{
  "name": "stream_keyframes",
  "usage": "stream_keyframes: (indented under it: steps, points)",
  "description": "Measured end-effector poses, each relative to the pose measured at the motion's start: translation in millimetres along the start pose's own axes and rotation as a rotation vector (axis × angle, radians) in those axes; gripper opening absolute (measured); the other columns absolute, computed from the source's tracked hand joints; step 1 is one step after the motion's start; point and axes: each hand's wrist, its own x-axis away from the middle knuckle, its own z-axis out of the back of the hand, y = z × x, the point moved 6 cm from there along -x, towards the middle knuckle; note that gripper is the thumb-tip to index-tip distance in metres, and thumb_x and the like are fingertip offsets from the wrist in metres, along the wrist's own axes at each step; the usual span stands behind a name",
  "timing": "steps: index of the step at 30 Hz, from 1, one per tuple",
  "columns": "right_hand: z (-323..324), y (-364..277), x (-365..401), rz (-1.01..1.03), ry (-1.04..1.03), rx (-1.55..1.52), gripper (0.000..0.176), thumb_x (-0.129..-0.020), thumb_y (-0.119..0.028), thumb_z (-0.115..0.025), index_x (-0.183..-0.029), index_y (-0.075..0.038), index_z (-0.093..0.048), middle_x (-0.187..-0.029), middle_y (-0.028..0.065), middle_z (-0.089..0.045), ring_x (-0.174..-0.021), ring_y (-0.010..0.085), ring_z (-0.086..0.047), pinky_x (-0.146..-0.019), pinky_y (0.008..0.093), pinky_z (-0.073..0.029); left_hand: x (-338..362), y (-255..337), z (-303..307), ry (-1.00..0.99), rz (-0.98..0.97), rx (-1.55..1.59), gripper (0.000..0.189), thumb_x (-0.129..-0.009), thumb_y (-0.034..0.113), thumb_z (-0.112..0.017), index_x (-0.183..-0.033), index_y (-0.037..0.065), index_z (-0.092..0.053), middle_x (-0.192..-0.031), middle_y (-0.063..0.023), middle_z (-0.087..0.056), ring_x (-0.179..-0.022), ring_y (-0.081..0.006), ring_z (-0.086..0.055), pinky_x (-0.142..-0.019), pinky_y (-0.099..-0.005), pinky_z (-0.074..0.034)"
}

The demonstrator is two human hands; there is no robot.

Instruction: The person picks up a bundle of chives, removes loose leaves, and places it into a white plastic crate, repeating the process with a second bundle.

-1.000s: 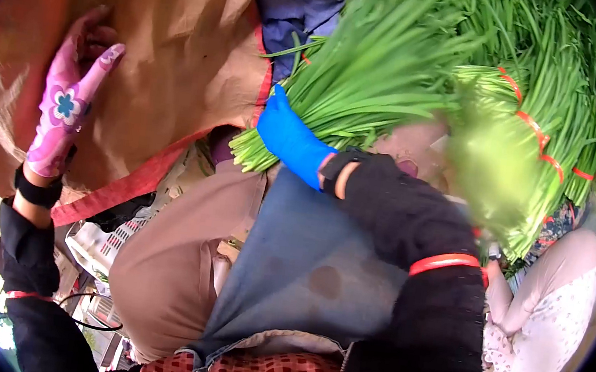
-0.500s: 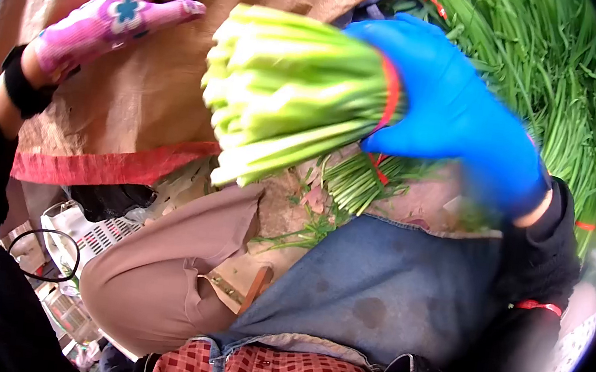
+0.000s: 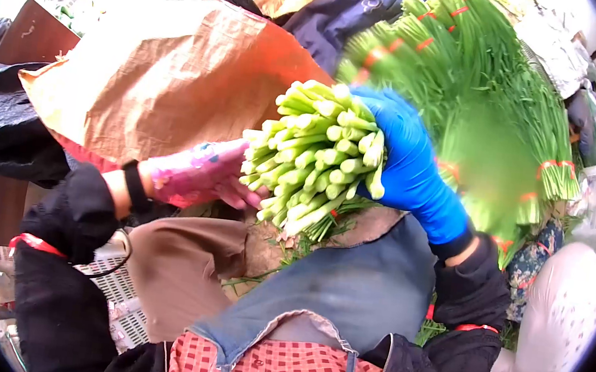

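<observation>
A thick bundle of green stalks [image 3: 316,151] is in front of me, its pale cut ends turned toward me. My right hand [image 3: 406,169], in a blue glove, is closed around its right side. My left hand [image 3: 203,175], in a pink flowered glove, lies against the bundle's lower left with fingers stretched out; some of them are hidden behind the stalks. Below the bundle, a smaller red-tied bunch of thin stalks [image 3: 321,225] lies on the ground, partly covered.
Many red-banded bundles of long greens [image 3: 484,97] are piled at the upper right. A brown sack [image 3: 179,69] spreads across the upper left, dark cloth [image 3: 361,17] behind it. A white slatted crate [image 3: 126,291] stands by my left leg.
My left hand has come from the upper left down to the stalk bundle. The bundle has turned its cut ends toward me, still in my right hand. My view has tilted up.
</observation>
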Motion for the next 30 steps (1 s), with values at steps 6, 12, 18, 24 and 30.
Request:
stream_keyframes:
  steps: [6,12,18,24,30]
  points:
    - [38.3,-145.5,6.5,0.169,0.114,0.241,0.065,-0.063,-0.022,-0.078,-0.123,-0.018,-0.054,-0.124,0.0000,-0.060,-0.121,0.0214,-0.054,-0.107,0.0489,-0.030,30.5,17.2,-116.1,-0.517,-0.188,0.776,0.057,-0.093,0.053,-0.054,-0.135,0.014,-0.049,-0.138,-0.0137,-0.050,-0.126,-0.0230,-0.048,-0.107,-0.0431,-0.038]
    - [15.1,-230.0,54.3,0.210,0.169,0.629,0.040,-0.090,-0.019,-0.048,-0.130,-0.024,-0.051,-0.132,-0.0014,-0.054,-0.129,0.0169,-0.047,-0.111,0.0468,-0.026,75.6,0.2,-166.2,-0.443,-0.158,0.950,0.047,-0.093,0.045,-0.059,-0.125,0.011,-0.058,-0.109,-0.0089,-0.067,-0.092,-0.0199,-0.066,-0.087,-0.0372,-0.054]
    - [56.5,-259.9,140.6,-0.073,0.391,0.316,0.065,-0.079,-0.011,-0.069,-0.139,-0.010,-0.043,-0.138,0.0093,-0.048,-0.129,0.0248,-0.047,-0.104,0.0420,-0.038,107.7,21.6,-164.7,-0.080,-0.514,-0.226,0.064,-0.081,0.033,-0.069,-0.132,0.000,-0.049,-0.117,-0.0116,-0.063,-0.103,-0.0218,-0.063,-0.095,-0.0362,-0.049]
    - [31.5,-221.9,169.4,-0.326,0.889,-1.064,0.068,-0.087,-0.014,-0.072,-0.142,-0.001,-0.034,-0.136,0.0114,-0.048,-0.122,0.0205,-0.048,-0.102,0.0339,-0.040,114.5,13.5,-213.9,-0.197,-0.368,-0.349,0.070,-0.068,0.011,-0.076,-0.132,0.002,-0.051,-0.121,-0.0078,-0.062,-0.113,-0.0209,-0.056,-0.100,-0.0338,-0.042]
    - [15.9,-234.7,169.8,-0.473,1.196,-1.352,0.038,-0.087,-0.004,-0.068,-0.123,-0.007,-0.058,-0.117,0.0026,-0.062,-0.106,0.0144,-0.059,-0.094,0.0298,-0.047,119.6,18.5,-260.7,-0.195,-0.256,-0.555,0.064,-0.074,0.011,-0.076,-0.131,0.001,-0.050,-0.115,-0.0058,-0.063,-0.105,-0.0159,-0.058,-0.095,-0.0307,-0.045]
